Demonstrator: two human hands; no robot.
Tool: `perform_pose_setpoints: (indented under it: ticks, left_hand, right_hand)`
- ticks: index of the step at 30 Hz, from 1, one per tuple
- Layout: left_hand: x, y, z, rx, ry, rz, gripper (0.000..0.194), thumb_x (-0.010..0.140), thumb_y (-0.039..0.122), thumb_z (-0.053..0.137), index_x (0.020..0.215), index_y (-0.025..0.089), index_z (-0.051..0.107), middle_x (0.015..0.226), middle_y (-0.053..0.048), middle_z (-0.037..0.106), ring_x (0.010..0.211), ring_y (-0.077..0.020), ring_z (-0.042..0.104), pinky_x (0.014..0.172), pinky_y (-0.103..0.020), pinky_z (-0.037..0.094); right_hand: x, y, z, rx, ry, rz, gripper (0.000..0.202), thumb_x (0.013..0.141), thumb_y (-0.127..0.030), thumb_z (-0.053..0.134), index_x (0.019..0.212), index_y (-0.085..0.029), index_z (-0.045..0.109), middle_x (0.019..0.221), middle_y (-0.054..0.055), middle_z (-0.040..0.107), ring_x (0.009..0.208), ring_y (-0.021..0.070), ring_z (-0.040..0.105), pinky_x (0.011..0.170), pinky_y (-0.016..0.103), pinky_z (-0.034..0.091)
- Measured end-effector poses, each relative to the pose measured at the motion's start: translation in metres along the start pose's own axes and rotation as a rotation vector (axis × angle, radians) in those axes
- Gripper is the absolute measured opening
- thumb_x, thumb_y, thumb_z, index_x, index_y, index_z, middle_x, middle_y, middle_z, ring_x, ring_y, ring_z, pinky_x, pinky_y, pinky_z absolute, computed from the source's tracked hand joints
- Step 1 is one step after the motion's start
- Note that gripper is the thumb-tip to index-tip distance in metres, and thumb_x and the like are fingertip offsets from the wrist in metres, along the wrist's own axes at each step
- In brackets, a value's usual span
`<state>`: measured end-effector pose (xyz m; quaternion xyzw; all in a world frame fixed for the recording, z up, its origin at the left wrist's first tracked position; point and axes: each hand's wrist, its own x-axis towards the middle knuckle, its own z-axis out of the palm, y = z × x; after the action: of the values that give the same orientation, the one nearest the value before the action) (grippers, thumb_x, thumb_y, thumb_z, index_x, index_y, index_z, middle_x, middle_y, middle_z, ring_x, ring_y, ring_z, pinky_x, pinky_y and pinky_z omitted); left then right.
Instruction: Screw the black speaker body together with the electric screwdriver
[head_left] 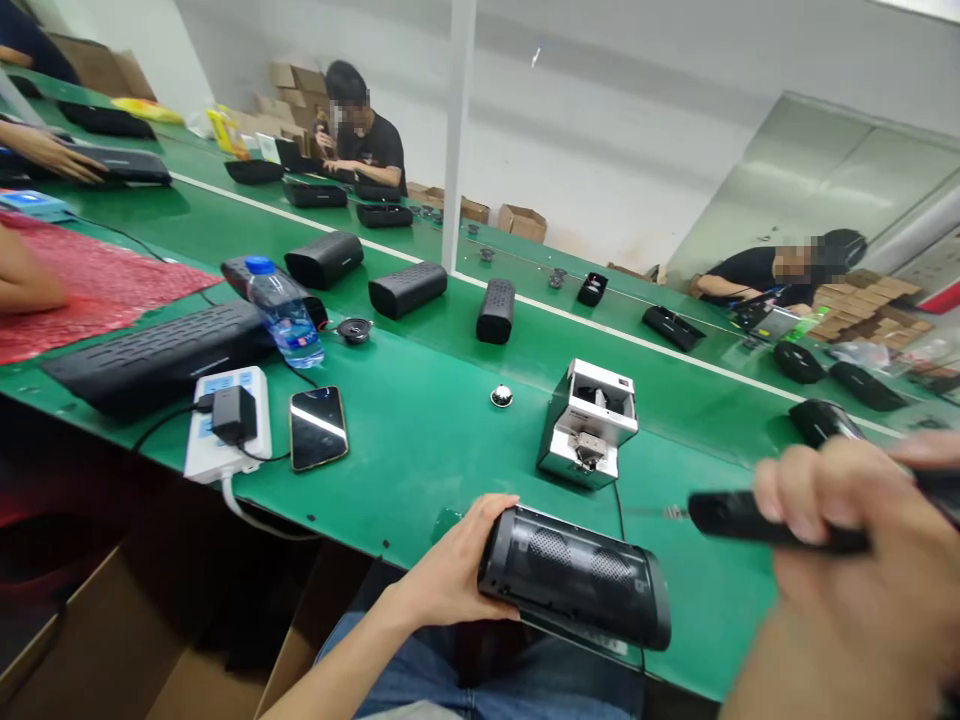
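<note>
My left hand (450, 572) grips the left end of a black cylindrical speaker housing (577, 578), held lying on its side at the near edge of the green table (420, 450). Close to the camera and blurred, my right hand (855, 560) is wrapped around a black electric screwdriver (757, 520). Its thin bit points left, above the table and just right of the speaker's upper end. A small white and silver screw feeder box (589, 422) stands just behind the speaker.
A phone (318, 427), a white power strip with a charger (229, 420), a water bottle (285, 312) and a long black speaker (150, 362) lie at left. Several black speakers (407, 289) rest farther back. Other people work at the far side and the left edge.
</note>
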<state>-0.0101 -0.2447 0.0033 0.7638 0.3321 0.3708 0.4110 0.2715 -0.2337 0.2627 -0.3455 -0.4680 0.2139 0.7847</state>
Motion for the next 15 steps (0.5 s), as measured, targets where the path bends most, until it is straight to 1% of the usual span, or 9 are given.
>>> perform_pose_setpoints:
  ticks: [1, 3, 4, 6, 8, 10, 15]
  left_hand:
    - [0.0, 0.0, 0.0, 0.003, 0.002, -0.005, 0.136, 0.067, 0.032, 0.115, 0.172, 0.039, 0.028, 0.17, -0.015, 0.048, 0.157, -0.0442, 0.055, 0.134, -0.062, 0.047]
    - [0.0, 0.001, 0.0, 0.007, 0.006, -0.012, 0.138, 0.066, 0.029, 0.115, 0.172, 0.039, 0.028, 0.17, -0.016, 0.047, 0.157, -0.0447, 0.055, 0.134, -0.062, 0.048]
    - [0.0, 0.002, 0.0, 0.008, 0.006, -0.016, 0.138, 0.066, 0.028, 0.115, 0.172, 0.039, 0.028, 0.171, -0.016, 0.047, 0.157, -0.0448, 0.055, 0.133, -0.062, 0.048]
    - [0.0, 0.003, 0.0, 0.009, 0.004, -0.025, 0.139, 0.065, 0.025, 0.115, 0.172, 0.04, 0.027, 0.171, -0.016, 0.046, 0.157, -0.0447, 0.055, 0.133, -0.061, 0.049]
    - [0.0, 0.004, 0.001, 0.01, 0.002, -0.04, 0.14, 0.065, 0.022, 0.115, 0.171, 0.041, 0.026, 0.173, -0.015, 0.045, 0.157, -0.0446, 0.055, 0.132, -0.061, 0.05]
    - [0.0, 0.005, 0.001, 0.011, -0.001, -0.049, 0.14, 0.065, 0.021, 0.115, 0.171, 0.041, 0.026, 0.172, -0.015, 0.045, 0.157, -0.0447, 0.055, 0.133, -0.061, 0.05]
    - [0.0, 0.005, 0.001, 0.014, -0.004, -0.054, 0.14, 0.064, 0.021, 0.114, 0.172, 0.042, 0.026, 0.172, -0.013, 0.046, 0.158, -0.0435, 0.056, 0.132, -0.059, 0.051]
  right_hand:
    - [0.01, 0.009, 0.015, -0.005, 0.02, -0.102, 0.034, 0.065, -0.011, 0.084, 0.089, -0.03, 0.069, 0.055, -0.009, 0.053, 0.04, 0.0141, 0.042, 0.042, 0.032, 0.042]
    - [0.026, 0.035, 0.038, -0.045, 0.022, -0.173, 0.025, 0.071, -0.016, 0.085, 0.085, -0.026, 0.067, 0.057, -0.008, 0.057, 0.044, 0.0152, 0.052, 0.046, 0.032, 0.049]
    - [0.031, 0.048, 0.045, -0.07, 0.015, -0.176, 0.023, 0.075, -0.02, 0.086, 0.083, -0.025, 0.065, 0.056, -0.007, 0.057, 0.044, 0.0155, 0.055, 0.048, 0.031, 0.051]
    - [0.038, 0.072, 0.052, -0.108, -0.016, -0.134, 0.025, 0.078, -0.025, 0.087, 0.083, -0.023, 0.063, 0.055, -0.008, 0.056, 0.043, 0.0155, 0.056, 0.047, 0.03, 0.053]
    - [0.04, 0.087, 0.055, -0.126, -0.041, -0.087, 0.026, 0.078, -0.027, 0.087, 0.086, -0.022, 0.063, 0.056, -0.008, 0.056, 0.042, 0.0146, 0.054, 0.045, 0.029, 0.051]
    - [0.04, 0.094, 0.055, -0.13, -0.045, -0.052, 0.027, 0.077, -0.027, 0.087, 0.089, -0.021, 0.063, 0.057, -0.009, 0.055, 0.041, 0.0136, 0.053, 0.042, 0.028, 0.049]
    - [0.04, 0.092, 0.057, -0.142, -0.024, -0.023, 0.029, 0.076, -0.028, 0.088, 0.089, -0.022, 0.062, 0.057, -0.01, 0.053, 0.041, 0.0121, 0.052, 0.043, 0.026, 0.049]
